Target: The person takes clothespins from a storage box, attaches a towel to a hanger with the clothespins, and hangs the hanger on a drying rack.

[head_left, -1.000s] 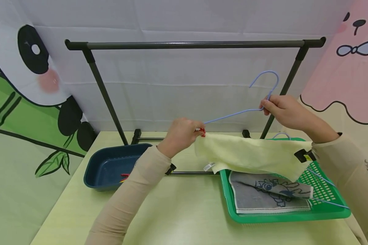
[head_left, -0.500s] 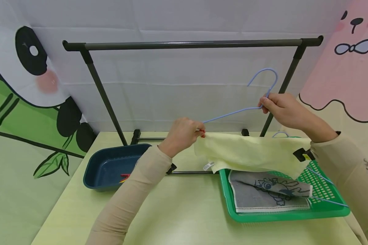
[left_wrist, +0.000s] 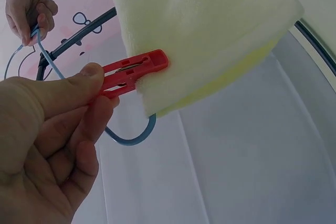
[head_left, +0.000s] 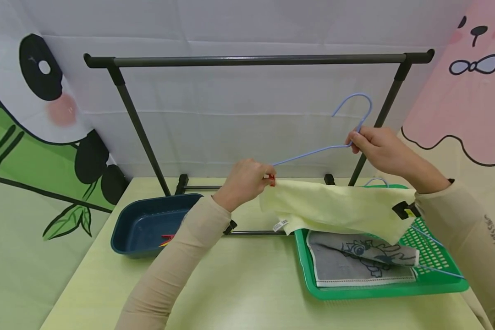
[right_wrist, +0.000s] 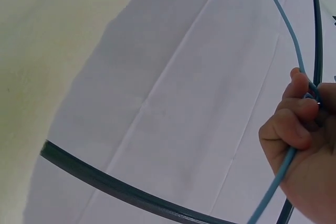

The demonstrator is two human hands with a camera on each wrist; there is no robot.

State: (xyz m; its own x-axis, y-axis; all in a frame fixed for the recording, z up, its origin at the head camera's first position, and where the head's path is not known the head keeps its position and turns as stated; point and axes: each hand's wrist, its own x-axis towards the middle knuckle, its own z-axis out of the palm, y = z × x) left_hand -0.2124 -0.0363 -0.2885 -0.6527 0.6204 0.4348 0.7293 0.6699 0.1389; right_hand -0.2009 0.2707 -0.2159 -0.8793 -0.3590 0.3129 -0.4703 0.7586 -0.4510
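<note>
In the head view a pale yellow towel [head_left: 334, 204] hangs folded over a blue wire hanger [head_left: 309, 153], its white label at the lower left. My left hand [head_left: 247, 181] is at the hanger's left end. Seen from the left wrist, thumb and fingers pinch a red clothespin [left_wrist: 134, 72] whose far end sits over the towel's corner, and the hanger's rounded end curves out below. With its fingers curled round the wire, my right hand [head_left: 381, 149] grips the hanger's neck just below the hook. The right wrist view shows the wire [right_wrist: 286, 22] running through those fingers.
A black rack [head_left: 251, 60] stands behind the hands. To the left is a navy basin [head_left: 138, 222] with red and yellow pieces inside. Under the towel, a green basket [head_left: 354, 293] holds a grey patterned towel [head_left: 334, 266] and blue hanger wires [head_left: 441, 270].
Both hands keep their holds on the clothespin and hanger. The view shifts slightly; otherwise almost nothing moves.
</note>
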